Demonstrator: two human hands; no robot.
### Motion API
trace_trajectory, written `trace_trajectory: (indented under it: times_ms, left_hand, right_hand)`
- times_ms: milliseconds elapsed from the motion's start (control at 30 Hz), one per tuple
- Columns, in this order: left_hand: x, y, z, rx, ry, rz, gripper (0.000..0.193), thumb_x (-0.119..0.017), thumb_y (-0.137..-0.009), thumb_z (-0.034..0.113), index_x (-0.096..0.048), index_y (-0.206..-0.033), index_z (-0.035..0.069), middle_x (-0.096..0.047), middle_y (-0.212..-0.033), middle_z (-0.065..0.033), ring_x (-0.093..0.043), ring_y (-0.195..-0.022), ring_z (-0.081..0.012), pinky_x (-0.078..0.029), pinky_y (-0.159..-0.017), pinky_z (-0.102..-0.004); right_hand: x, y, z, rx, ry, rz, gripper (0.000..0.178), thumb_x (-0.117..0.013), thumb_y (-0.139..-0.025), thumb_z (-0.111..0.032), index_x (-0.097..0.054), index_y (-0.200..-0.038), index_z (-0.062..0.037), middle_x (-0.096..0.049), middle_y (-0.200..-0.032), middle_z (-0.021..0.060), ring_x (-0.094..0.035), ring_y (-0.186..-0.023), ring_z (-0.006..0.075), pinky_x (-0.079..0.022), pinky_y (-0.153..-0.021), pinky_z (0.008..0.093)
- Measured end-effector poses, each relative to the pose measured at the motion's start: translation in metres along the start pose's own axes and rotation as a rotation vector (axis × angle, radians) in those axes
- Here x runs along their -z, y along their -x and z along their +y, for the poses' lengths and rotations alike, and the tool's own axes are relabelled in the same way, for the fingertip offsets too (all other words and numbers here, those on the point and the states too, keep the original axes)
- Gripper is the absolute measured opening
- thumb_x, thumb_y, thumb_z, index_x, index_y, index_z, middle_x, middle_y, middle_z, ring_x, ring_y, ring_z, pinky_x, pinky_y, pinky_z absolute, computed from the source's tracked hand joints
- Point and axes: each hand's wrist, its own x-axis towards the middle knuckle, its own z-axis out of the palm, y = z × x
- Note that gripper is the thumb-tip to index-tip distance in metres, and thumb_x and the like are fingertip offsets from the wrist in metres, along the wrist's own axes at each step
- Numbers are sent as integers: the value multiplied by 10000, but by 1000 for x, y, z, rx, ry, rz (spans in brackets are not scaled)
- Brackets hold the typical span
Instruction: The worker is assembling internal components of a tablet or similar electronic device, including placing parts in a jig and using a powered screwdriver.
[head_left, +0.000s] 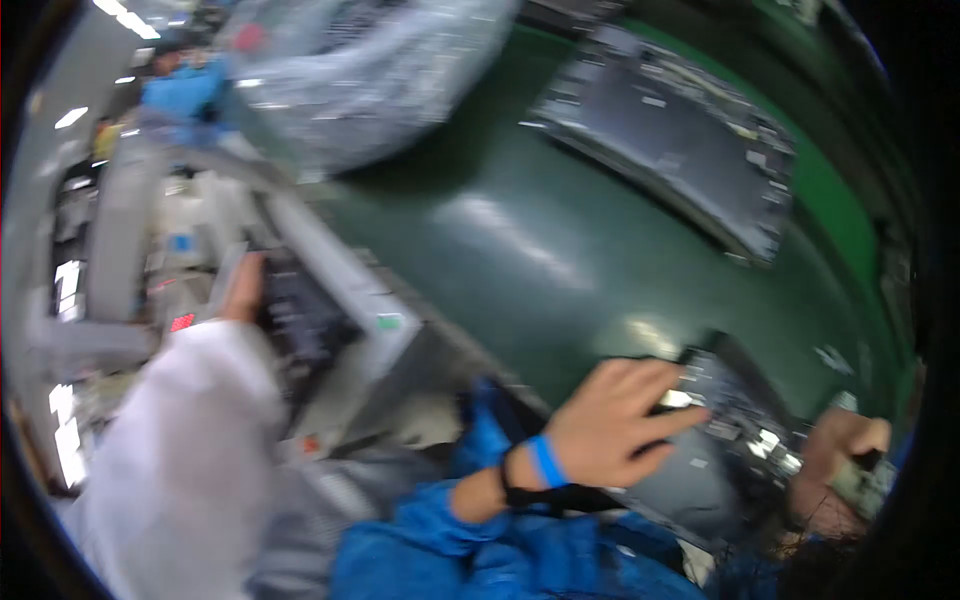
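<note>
From the lower left reaches a white sleeve, and my left hand (245,287) is at its end, smeared by motion. It grips the left edge of a dark flat electronic panel (305,315), fingers closed along that side. The panel is tilted beside a pale grey machine edge, and its details are blurred. My right hand does not show.
A co-worker in blue sleeves has one hand (610,425) over a dark laptop-like chassis (690,480) and another hand (835,455) at its right. A stack of grey chassis panels (660,130) and a clear plastic bag (370,80) sit on the green table (480,260).
</note>
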Motion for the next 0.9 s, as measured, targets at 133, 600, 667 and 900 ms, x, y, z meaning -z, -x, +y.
trace_trajectory:
  times_ms: [133,600,667,900]
  left_hand:
    - [6,-2,2,72,-141,-54,494,-704,-726,292,-684,-1218,251,-593,-1200,-179,-575,-1091,-335,-399,-866,-435]
    - [-1,-2,-4,101,-82,-36,464,-709,-670,295,-734,-1133,275,-604,-1193,-160,-574,-1060,-308,-361,-826,-402]
    - [-1,-2,-5,103,-79,-38,471,-712,-667,295,-732,-1137,277,-604,-1193,-160,-574,-1061,-308,-360,-826,-402]
    - [1,-1,-8,105,-60,-47,486,-714,-666,290,-725,-1152,285,-604,-1184,-157,-575,-1066,-309,-358,-829,-404]
  right_hand:
    - [14,7,33,-82,-28,-138,423,-710,-858,-406,-633,-1000,-15,-643,-636,99,-607,-487,252,-533,-492,398]
    - [-3,20,55,-95,40,-119,196,-714,-785,-17,-593,-935,18,-622,-634,115,-598,-522,238,-514,-503,367]
    - [-1,20,57,-78,23,-121,186,-697,-824,-86,-594,-938,19,-625,-642,109,-601,-532,233,-516,-503,366]
    - [-1,16,57,-126,38,-148,204,-719,-803,-96,-595,-928,7,-628,-657,102,-602,-533,235,-522,-518,370]
